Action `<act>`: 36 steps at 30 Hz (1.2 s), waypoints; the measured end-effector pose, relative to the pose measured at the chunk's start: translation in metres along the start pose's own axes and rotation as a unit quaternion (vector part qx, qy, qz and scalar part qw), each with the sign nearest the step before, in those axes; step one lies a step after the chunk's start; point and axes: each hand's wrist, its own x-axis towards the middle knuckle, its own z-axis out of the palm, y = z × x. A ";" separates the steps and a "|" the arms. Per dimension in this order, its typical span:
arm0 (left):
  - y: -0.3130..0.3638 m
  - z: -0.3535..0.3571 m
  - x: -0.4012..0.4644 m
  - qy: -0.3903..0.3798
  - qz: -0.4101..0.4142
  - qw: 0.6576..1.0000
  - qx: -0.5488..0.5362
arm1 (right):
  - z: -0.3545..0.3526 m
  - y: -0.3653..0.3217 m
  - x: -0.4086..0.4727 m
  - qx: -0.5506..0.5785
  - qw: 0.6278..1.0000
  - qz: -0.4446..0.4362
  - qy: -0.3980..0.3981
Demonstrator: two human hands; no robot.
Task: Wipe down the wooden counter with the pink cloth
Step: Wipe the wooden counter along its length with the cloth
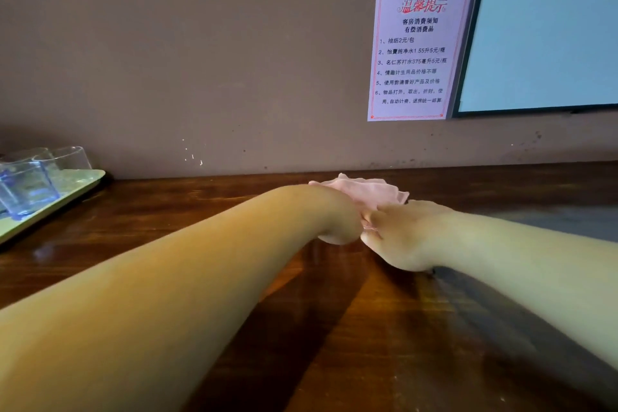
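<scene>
My two bare forearms fill the bottom of the view, the left one so close that its lower edge is cut off by the frame. Both reach across the wooden counter (187,211) toward its back edge, where my hands meet at the pink cloth (371,192). My left hand (337,214) is bent away from me at the wrist, so I see only the wrist and the heel of the palm; the fingers are hidden, and I cannot tell whether they are curled around the cloth or lying flat on it. My right hand (404,234) shows its back and thumb side, pressed against the left hand, with the fingers tucked out of sight under the bunched fabric, so its hold is just as unclear. The cloth itself lies crumpled on the counter just beyond both hands, near the wall, and only its far ruffled part is visible. At the far left a pale green tray (67,201) sits on the counter, cut off by the frame, holding clear glasses (36,177) that are blurred. On the wall a printed notice (418,53) hangs beside a dark-framed screen (548,27) whose right and upper parts run out of view.
</scene>
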 end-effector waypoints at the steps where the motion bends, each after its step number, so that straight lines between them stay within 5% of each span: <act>1: 0.006 -0.004 0.001 0.000 -0.002 1.000 0.005 | -0.001 -0.001 0.003 0.012 1.000 -0.003 0.020; 7: 0.007 0.008 0.023 0.060 -0.055 0.996 -0.021 | 0.000 0.022 0.057 -0.043 0.988 0.137 -0.050; 12: 0.013 -0.002 0.007 0.039 0.012 0.996 -0.075 | -0.008 0.018 0.026 -0.024 0.992 0.102 -0.070; 16: 0.032 -0.002 -0.004 0.064 0.069 0.995 -0.018 | -0.001 0.020 -0.020 -0.068 0.992 0.075 -0.075; 24: 0.031 0.005 0.034 0.060 -0.014 0.998 -0.035 | 0.005 0.056 0.042 0.008 0.987 0.160 -0.028; 28: 0.034 -0.005 0.021 0.093 0.033 0.994 -0.057 | -0.003 0.050 0.023 -0.015 0.991 0.123 -0.052; 32: 0.041 0.002 0.000 0.021 0.039 0.999 0.025 | 0.000 0.046 -0.031 -0.068 0.991 0.097 -0.062; 36: 0.048 -0.001 0.009 0.073 0.060 0.995 0.017 | -0.001 0.055 -0.020 -0.043 0.988 0.129 -0.070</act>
